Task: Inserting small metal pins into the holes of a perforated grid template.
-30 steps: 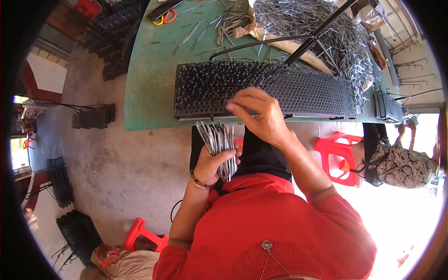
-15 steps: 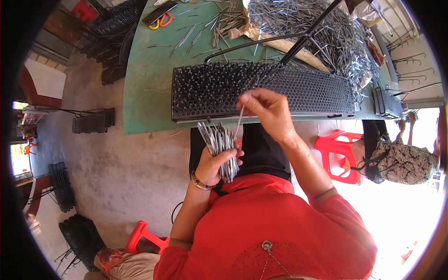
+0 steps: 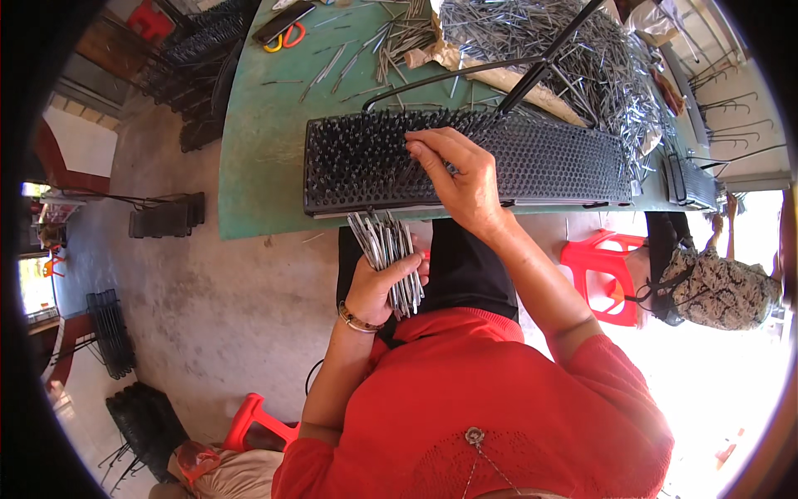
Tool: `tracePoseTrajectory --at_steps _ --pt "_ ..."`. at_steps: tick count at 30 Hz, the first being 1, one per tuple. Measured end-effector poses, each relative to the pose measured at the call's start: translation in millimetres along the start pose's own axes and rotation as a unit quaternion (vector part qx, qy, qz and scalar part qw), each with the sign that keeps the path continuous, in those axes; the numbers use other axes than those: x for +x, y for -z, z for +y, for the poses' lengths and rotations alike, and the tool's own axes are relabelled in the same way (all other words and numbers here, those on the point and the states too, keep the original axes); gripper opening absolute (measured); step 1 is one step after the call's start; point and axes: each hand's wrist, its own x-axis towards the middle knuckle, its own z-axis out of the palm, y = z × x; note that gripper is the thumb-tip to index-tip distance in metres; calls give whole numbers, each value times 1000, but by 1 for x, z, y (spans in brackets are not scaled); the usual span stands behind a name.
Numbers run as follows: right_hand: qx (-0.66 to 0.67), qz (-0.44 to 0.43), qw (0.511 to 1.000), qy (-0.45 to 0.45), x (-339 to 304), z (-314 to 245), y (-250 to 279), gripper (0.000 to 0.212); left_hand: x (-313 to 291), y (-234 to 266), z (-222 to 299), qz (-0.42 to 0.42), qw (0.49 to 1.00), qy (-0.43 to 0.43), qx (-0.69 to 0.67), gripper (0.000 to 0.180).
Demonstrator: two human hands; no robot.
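Observation:
My left hand is closed around a bundle of thin silvery metal rods, just in front of the table's near edge. On that edge lies a long black plate full of round holes. Many dark rod ends stand up in its left part, while the holes to the right show bare. Over the middle-left of the plate is my right hand, thumb and fingertips pinched together at the rod ends. Whatever is between those fingertips is hidden against the dark plate.
A large heap of loose rods covers the back of the green table. Scissors and a dark phone lie back left. A black bar frame rises behind the plate. Red stools and another person are nearby.
My right hand has moved forward and left from above the bundle to the plate. The single rod seen in its fingers before no longer shows. My left hand stays nearly in place.

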Motion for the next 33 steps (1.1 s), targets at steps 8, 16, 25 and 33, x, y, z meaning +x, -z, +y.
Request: tracePoseTrajectory --at_steps 8,16,25,33 --pt "-58 -1 995 77 0 -2 -2 16 1 8 -1 3 1000 19 8 37" --pt "-67 -6 995 73 0 -2 -2 16 -1 7 -1 2 1000 22 19 38" --pt "-172 -68 975 123 -10 6 -6 23 -2 6 0 12 999 4 40 37" --pt "-103 -78 989 67 -26 -9 9 19 -3 5 1 12 1000 -18 10 23"
